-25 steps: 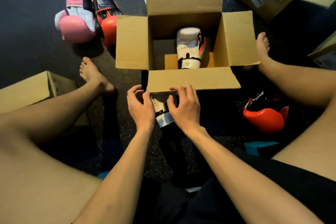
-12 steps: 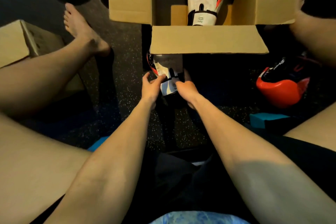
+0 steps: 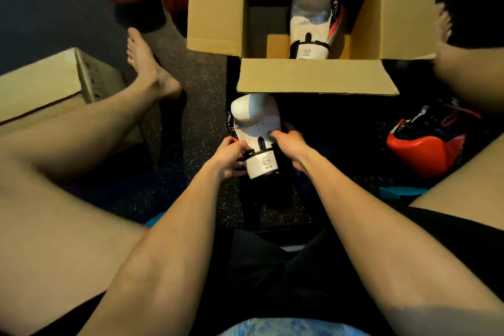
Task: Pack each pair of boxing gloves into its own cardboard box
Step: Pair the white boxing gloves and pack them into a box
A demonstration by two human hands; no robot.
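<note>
Left hand point(image 3: 231, 155), right hand point(image 3: 289, 144): grip clamped on white boxing glove point(image 3: 256, 123) at cuff, fist-end toward cardboard box point(image 3: 316, 76) holding matching glove point(image 3: 312, 22).

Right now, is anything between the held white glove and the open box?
Only the box's near flap, folded outward just beyond the held glove; it probably needs lifting over that. Inside, the matching glove lies right of centre, with room left of it.

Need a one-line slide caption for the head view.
Left hand and right hand hold a white boxing glove in front of the open cardboard box, its mate already inside.
</note>
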